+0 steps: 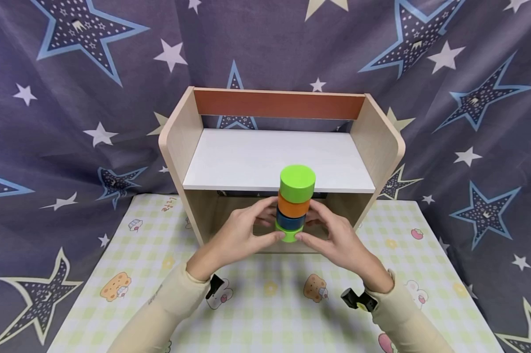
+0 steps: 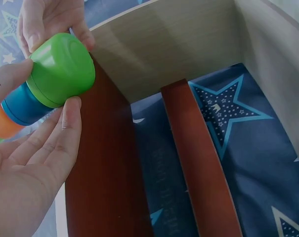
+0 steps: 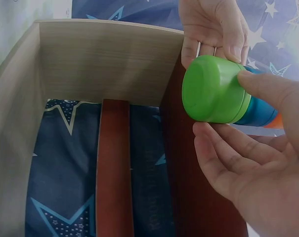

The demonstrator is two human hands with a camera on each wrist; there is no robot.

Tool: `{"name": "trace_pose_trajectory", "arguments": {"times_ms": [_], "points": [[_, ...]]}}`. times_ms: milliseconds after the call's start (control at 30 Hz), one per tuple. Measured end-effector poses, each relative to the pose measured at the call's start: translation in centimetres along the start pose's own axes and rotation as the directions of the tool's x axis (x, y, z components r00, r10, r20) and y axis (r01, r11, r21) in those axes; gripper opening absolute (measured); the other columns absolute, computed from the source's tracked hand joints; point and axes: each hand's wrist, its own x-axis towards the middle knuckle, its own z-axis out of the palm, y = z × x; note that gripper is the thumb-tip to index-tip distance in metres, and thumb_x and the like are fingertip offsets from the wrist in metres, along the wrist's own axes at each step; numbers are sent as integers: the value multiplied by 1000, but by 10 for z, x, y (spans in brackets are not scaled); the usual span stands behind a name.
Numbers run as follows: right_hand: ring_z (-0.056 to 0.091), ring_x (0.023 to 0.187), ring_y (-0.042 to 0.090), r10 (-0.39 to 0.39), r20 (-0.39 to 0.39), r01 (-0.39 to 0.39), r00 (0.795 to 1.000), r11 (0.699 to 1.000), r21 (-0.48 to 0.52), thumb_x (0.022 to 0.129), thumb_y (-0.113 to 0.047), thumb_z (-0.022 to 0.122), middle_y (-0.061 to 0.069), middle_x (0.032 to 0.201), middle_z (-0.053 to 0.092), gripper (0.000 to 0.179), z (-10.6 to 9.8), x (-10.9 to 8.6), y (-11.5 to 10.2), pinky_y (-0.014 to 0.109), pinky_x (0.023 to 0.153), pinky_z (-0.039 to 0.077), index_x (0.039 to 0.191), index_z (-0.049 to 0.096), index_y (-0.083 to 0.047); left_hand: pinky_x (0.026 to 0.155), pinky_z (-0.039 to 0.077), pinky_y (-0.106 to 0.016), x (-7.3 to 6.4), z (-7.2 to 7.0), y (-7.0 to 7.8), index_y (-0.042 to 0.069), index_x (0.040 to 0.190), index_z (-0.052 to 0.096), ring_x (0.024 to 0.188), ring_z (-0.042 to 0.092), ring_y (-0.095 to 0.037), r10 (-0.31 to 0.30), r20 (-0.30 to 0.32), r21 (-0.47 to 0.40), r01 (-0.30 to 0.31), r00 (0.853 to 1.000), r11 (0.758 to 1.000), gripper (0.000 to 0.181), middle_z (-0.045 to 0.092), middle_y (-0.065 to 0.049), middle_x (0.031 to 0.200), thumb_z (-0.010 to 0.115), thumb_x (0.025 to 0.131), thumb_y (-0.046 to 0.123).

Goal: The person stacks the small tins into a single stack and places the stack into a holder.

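Note:
Upright in the middle of the head view stands a stack of coloured cylinders (image 1: 292, 207), held off the table in front of the shelf. Its top piece is a larger lime-green cylinder (image 1: 297, 181), with orange, dark blue and a small green bottom piece (image 2: 65, 71) beneath. From the left, my left hand (image 1: 250, 228) pinches the lower part between thumb and fingers. My right hand (image 1: 336, 238) grips the same part from the right, its thumb (image 3: 265, 86) near the bottom piece in the right wrist view. Both hands partly hide the blue and orange pieces.
Behind the stack is a two-level wooden shelf (image 1: 391, 147) with a white upper board (image 1: 270, 152) and a brown back rail (image 1: 278, 104). It stands on a table with a green checked cloth (image 1: 265, 314). A dark star-patterned curtain (image 1: 129, 117) hangs behind and at the sides.

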Motion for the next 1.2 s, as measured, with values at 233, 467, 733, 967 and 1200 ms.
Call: {"name": "trace_pose_trajectory", "arguments": {"times_ms": [233, 467, 733, 967, 1200], "points": [[67, 101, 19, -23, -9, 23, 1000, 1000, 13, 86, -2, 79, 3, 116, 69, 74, -5, 7, -5, 38, 86, 58, 150, 43, -13, 86, 56, -24, 5, -8, 7, 13, 150, 44, 96, 67, -7, 17, -6, 25, -17, 1000, 1000, 73, 68, -4, 123, 81, 88, 24], [68, 99, 20, -62, -18, 62, 998, 998, 10, 85, 0, 79, 5, 116, 70, 73, -12, 16, -12, 37, 86, 58, 148, 44, -10, 86, 56, -24, 13, -15, 11, 14, 148, 46, 96, 67, -7, 54, -30, 30, -53, 998, 998, 71, 69, -3, 122, 81, 87, 23], [68, 99, 20, -45, -43, 46, 998, 999, 28, 86, 1, 78, 4, 117, 70, 75, -18, 23, -18, 37, 87, 58, 150, 43, -12, 87, 55, -24, 20, -22, 20, 10, 148, 46, 96, 67, -7, 65, -37, 64, -62, 997, 996, 71, 70, -2, 119, 81, 88, 23], [69, 99, 21, -71, -61, 72, 996, 997, 15, 84, 4, 78, 6, 119, 70, 77, -24, 32, -20, 34, 88, 57, 151, 42, -9, 87, 56, -26, 30, -30, 23, 6, 147, 46, 94, 68, -9, 90, -38, 76, -87, 995, 993, 71, 71, -2, 117, 81, 87, 21], [68, 103, 20, -78, -60, 78, 995, 997, 4, 85, 2, 78, 7, 123, 68, 78, -30, 42, -24, 38, 92, 55, 152, 40, -10, 86, 56, -25, 38, -37, 25, 7, 147, 47, 94, 68, -9, 79, -53, 44, -77, 995, 996, 70, 71, -3, 115, 81, 87, 20]]}}
